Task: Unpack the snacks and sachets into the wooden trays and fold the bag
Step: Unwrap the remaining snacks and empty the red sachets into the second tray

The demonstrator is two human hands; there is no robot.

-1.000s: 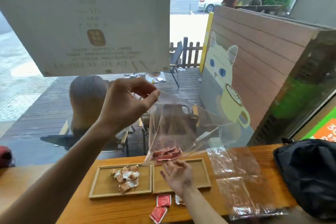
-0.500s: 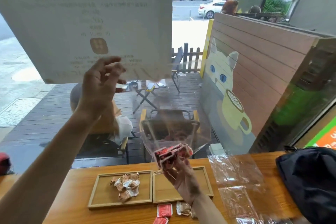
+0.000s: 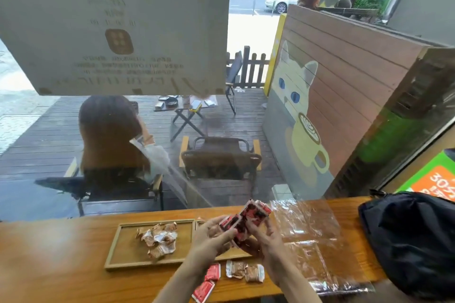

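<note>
Both of my hands hold a bunch of red sachets [image 3: 248, 220] above the right wooden tray [image 3: 231, 256], which they mostly hide. My left hand [image 3: 210, 238] grips the bunch from the left, my right hand [image 3: 264, 241] from the right. The left wooden tray [image 3: 118, 246] holds a pile of brown-and-white snack wrappers [image 3: 158, 241]. Two red sachets [image 3: 208, 283] and two brown snack packets [image 3: 245, 274] lie on the counter in front of the trays. A clear plastic bag [image 3: 312, 241] lies flat on the counter to the right.
A black bag [image 3: 413, 241] sits at the counter's right end. The wooden counter [image 3: 54, 261] runs along a window; outside, a person sits in a chair [image 3: 108, 140]. A large paper sign [image 3: 118, 22] hangs on the glass above.
My left hand came down from high up and joined my right hand on the red sachets. The clear bag it held up is no longer raised.
</note>
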